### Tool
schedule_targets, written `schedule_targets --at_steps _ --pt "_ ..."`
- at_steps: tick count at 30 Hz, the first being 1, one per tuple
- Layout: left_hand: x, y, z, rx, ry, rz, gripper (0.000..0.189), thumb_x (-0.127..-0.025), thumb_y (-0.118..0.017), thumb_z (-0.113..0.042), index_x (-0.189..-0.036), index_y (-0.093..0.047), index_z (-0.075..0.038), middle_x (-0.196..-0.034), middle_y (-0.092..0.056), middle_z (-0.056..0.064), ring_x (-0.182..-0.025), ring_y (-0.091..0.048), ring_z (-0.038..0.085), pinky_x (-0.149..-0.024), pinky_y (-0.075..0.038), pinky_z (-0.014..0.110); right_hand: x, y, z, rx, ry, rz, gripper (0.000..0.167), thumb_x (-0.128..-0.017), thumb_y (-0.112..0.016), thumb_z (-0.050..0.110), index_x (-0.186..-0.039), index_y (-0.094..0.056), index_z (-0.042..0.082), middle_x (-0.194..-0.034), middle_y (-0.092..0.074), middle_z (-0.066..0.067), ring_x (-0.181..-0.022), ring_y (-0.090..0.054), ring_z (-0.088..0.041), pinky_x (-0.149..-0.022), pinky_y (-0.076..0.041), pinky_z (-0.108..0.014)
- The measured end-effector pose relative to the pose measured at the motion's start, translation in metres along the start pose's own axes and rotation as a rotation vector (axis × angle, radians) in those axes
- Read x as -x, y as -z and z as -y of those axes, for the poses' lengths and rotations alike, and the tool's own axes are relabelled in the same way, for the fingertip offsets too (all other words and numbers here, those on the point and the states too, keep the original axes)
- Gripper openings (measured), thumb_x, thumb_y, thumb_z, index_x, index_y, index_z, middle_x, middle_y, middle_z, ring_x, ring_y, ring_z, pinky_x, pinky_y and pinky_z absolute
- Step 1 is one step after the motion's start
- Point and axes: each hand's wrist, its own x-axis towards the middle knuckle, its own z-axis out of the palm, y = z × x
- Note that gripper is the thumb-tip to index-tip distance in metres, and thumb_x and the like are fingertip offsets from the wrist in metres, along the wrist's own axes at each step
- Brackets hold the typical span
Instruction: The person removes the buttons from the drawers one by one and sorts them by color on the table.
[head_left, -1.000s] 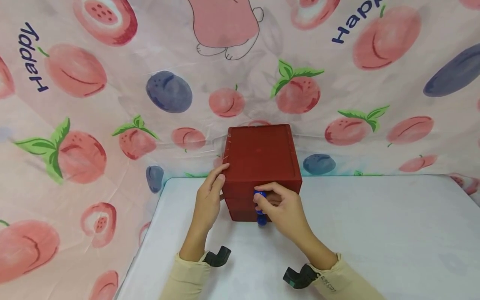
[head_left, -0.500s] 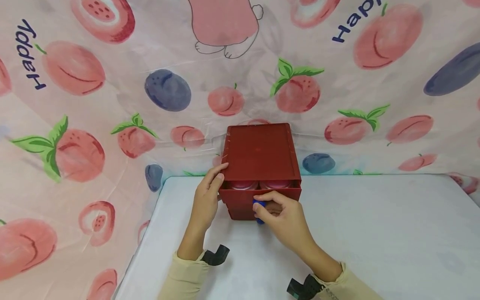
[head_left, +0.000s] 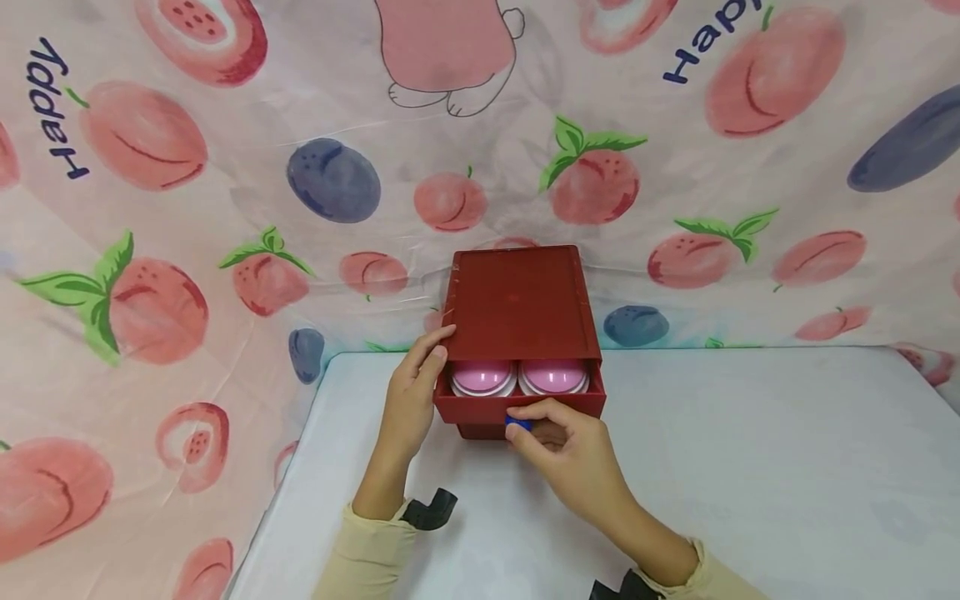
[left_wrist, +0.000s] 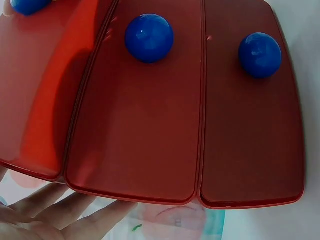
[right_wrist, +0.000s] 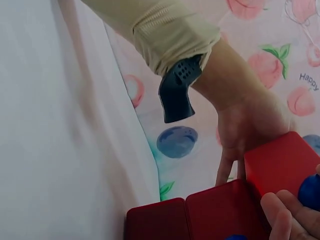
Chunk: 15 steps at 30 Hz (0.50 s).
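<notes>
A small dark red drawer cabinet (head_left: 517,304) stands at the back of the table. Its top drawer (head_left: 472,410) is pulled partway out toward me. Inside sit two round, pink-topped things with white rims, one at left (head_left: 482,377) and one at right (head_left: 555,377). My right hand (head_left: 573,454) pinches that drawer's round blue knob (head_left: 517,424) between thumb and fingers. My left hand (head_left: 408,404) rests with extended fingers against the cabinet's left side. In the left wrist view, the two lower drawers are closed, with a middle knob (left_wrist: 149,38) and a bottom knob (left_wrist: 260,55).
A white table (head_left: 750,467) spreads around the cabinet. Behind it and along the left hangs a pink fruit-print cloth (head_left: 510,150), close to the cabinet's back. A black wrist mount (head_left: 431,510) sits at the left cuff.
My right hand has drawn the top drawer out toward me by its knob, and the two pink-topped things have come into sight. The left hand stays at the cabinet's side.
</notes>
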Motion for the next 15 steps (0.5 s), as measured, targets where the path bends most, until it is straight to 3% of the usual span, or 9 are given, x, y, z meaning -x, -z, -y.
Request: schedule_targets --at_steps 7,15 --pt "0.001 0.003 0.002 -0.010 0.004 -0.017 0.035 -0.108 -0.047 -0.040 -0.140 -0.059 -0.035 -0.147 -0.055 -0.008 -0.138 -0.050 0.016 -0.118 -0.040 0.046 0.008 -0.002 0.004 0.017 -0.007 0.024 0.023 -0.090 -0.080 0.029 -0.110 -0.076 0.020 -0.102 -0.078 0.000 -0.085 -0.076 -0.010 -0.078 -0.061 -0.024" --pt "0.000 0.001 0.001 0.005 -0.020 -0.004 0.037 -0.108 -0.047 -0.038 -0.142 -0.059 -0.031 -0.148 -0.055 -0.002 -0.139 -0.049 0.019 -0.119 -0.039 0.048 0.019 0.002 0.007 -0.001 -0.005 0.047 0.021 -0.091 -0.078 0.029 -0.111 -0.075 0.021 -0.105 -0.078 0.001 -0.087 -0.077 -0.012 -0.080 -0.061 -0.025"
